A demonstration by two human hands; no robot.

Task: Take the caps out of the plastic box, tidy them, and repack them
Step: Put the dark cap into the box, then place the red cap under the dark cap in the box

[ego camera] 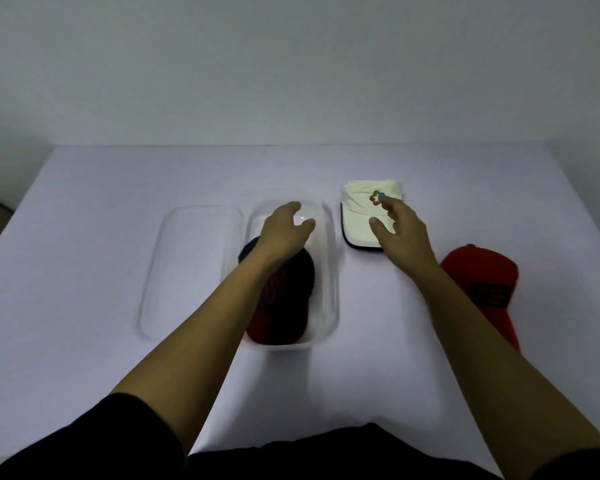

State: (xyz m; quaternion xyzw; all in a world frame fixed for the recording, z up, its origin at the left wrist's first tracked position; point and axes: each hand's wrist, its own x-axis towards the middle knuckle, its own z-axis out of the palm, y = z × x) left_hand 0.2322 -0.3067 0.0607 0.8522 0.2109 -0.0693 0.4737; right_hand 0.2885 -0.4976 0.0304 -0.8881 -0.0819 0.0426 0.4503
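A clear plastic box [328,271] stands mid-table with a dark navy cap with a red brim [288,299] inside it. My left hand [286,230] hovers over the box's far end, fingers apart and holding nothing. A white cap [361,213] with a small coloured logo lies to the right of the box. My right hand [400,230] is spread over that cap, fingertips near the logo, without a grip on it. Further right and nearer me lies a red cap [485,282], partly hidden by my right forearm.
The box's clear lid [184,268] lies flat just left of the box. The table [84,237] has a pale cloth and ends at a plain wall at the back. My dark sleeves fill the bottom edge.
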